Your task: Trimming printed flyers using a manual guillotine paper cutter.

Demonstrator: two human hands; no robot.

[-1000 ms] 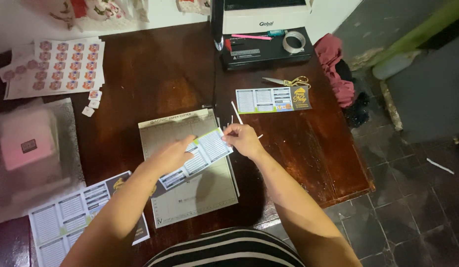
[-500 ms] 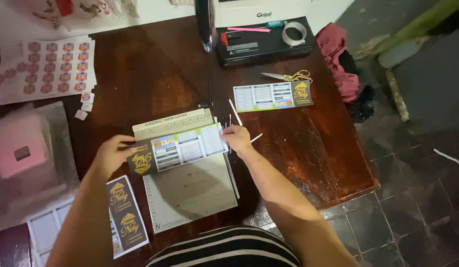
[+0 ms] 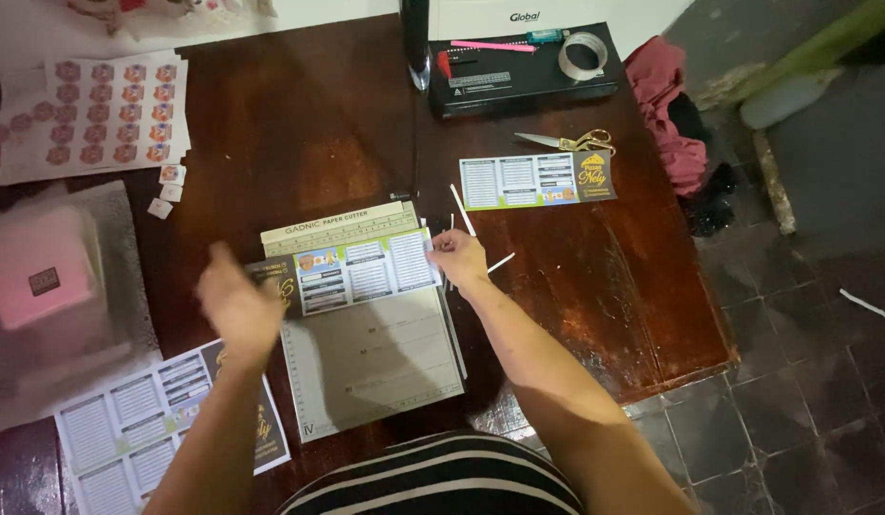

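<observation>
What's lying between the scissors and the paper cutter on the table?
In the head view, a cut printed strip lies between the scissors and the paper cutter, with thin white paper slivers nearer the cutter.

Paper cutter (image 3: 371, 367) at the near centre of the table (image 3: 299, 124), with a printed strip (image 3: 361, 272) lying across its far end. Right hand (image 3: 459, 257) at the strip's right end; left hand (image 3: 234, 303) at its left. A second strip (image 3: 536, 180) lies farther right, scissors (image 3: 568, 142) just behind it. Sticker sheet (image 3: 104, 114) far left; printed sheet (image 3: 161, 429) near left.
</observation>
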